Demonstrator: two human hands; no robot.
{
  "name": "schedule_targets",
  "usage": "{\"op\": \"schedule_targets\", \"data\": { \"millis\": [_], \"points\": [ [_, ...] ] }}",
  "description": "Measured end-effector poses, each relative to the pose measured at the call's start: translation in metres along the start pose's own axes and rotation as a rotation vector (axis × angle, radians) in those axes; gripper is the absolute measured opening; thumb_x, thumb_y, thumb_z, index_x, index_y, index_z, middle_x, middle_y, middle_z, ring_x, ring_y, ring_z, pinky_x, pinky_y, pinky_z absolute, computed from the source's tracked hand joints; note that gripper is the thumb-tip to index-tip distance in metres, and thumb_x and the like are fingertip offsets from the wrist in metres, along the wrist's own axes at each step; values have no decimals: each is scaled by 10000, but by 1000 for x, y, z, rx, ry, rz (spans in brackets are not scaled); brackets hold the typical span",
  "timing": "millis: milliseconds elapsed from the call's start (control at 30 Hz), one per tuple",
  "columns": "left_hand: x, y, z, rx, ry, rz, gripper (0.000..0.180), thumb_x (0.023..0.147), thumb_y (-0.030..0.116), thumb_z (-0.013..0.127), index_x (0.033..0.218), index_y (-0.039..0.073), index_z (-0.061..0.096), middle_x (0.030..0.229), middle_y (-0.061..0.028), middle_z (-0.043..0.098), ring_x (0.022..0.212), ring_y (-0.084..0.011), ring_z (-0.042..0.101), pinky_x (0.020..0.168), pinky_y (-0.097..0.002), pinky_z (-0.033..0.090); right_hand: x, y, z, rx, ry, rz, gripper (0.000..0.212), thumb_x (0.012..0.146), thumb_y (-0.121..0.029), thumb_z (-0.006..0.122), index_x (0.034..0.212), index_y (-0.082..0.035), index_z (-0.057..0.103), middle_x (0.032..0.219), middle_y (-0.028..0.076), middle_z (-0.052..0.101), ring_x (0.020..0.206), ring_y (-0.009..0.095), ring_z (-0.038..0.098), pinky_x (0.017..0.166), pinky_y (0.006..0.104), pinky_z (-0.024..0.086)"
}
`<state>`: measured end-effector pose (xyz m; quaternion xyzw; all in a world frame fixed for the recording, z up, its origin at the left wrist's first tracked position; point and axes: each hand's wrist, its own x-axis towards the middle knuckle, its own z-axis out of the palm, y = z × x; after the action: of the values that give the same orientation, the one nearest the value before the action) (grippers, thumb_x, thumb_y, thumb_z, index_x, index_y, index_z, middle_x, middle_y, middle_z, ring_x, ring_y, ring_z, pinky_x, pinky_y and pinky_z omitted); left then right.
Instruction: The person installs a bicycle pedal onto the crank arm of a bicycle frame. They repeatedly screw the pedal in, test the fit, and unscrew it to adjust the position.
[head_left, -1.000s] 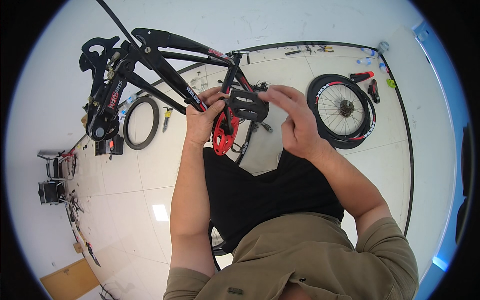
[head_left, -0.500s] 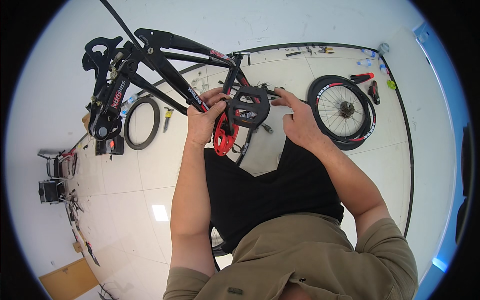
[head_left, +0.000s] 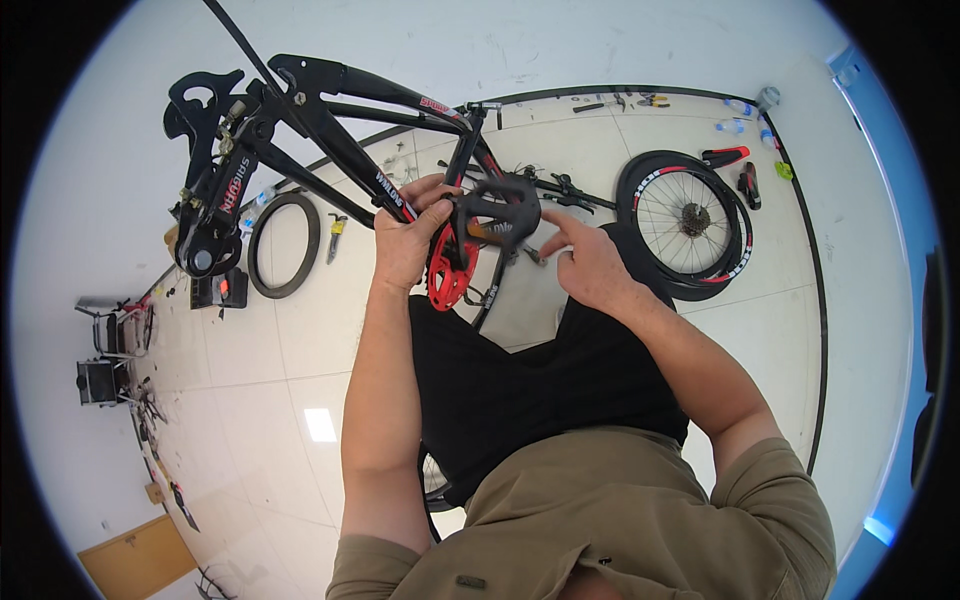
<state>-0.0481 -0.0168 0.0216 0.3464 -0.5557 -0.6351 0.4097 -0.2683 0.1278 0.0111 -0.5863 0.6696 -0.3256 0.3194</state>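
A black bicycle frame (head_left: 345,150) stands tilted in front of me, its fork at the upper left. My left hand (head_left: 408,238) is closed around the crank arm (head_left: 456,222), thumb and fingers at the end where a black platform pedal (head_left: 503,208) joins. The pedal is blurred by motion. Below my left hand shows the red chainring (head_left: 449,274). My right hand (head_left: 592,262) is beside the pedal's right edge, index finger stretched out and other fingers partly curled, with nothing held. Whether the fingertip touches the pedal, I cannot tell.
On the floor at right lies a wheel with tyre (head_left: 735,262), near a red and black saddle (head_left: 724,156). A loose tyre (head_left: 284,246) and a yellow-handled tool (head_left: 336,238) lie at left. Along the far wall are several hand tools (head_left: 652,101) and plastic bottles (head_left: 730,126).
The pedal has turned on its axle and is now blurred. My right hand has moved slightly down from the pedal's upper right corner. My left hand keeps its hold.
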Motion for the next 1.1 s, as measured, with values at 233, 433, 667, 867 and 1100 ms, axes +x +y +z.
{"op": "schedule_targets", "data": {
  "millis": [233,433,667,867,1100],
  "points": [
    [-1,2,-2,10,-25,-46,451,886,-31,682,1314,-86,549,1153,-167,704,1062,-205,669,972,-306,523,2,-12,-1,195,262,-185,724,750,119,422,1460,-17,422,1327,191,610,1231,329,592,1007,418,491],
    [0,0,-1,-24,5,-11,389,886,-81,660,1267,-94,585,1096,-165,727,977,-197,708,896,-297,589,2,-20,-8,195,325,-381,809,709,142,373,1502,-20,378,1412,192,559,1309,331,546,1108,405,423],
    [0,1,-1,-19,-3,-14,399,883,-77,668,1271,-94,580,1102,-174,724,986,-199,706,902,-304,590,1,-22,-3,303,294,-386,798,689,142,406,1476,10,399,1393,216,539,1302,372,521,1094,418,435],
    [0,0,-1,-10,-8,-4,402,883,-66,676,1273,-93,580,1108,-177,722,991,-204,706,904,-304,589,-2,-36,-16,48,355,-597,789,667,150,428,1444,15,445,1347,211,558,1284,398,501,1107,436,407],
    [3,0,-2,-9,-4,-7,402,889,-65,668,1279,-94,577,1105,-176,722,995,-211,706,918,-309,582,6,-6,-7,-181,187,-108,678,754,110,480,1418,-27,492,1024,108,722,1129,320,613,1103,463,370]
  ]
}}
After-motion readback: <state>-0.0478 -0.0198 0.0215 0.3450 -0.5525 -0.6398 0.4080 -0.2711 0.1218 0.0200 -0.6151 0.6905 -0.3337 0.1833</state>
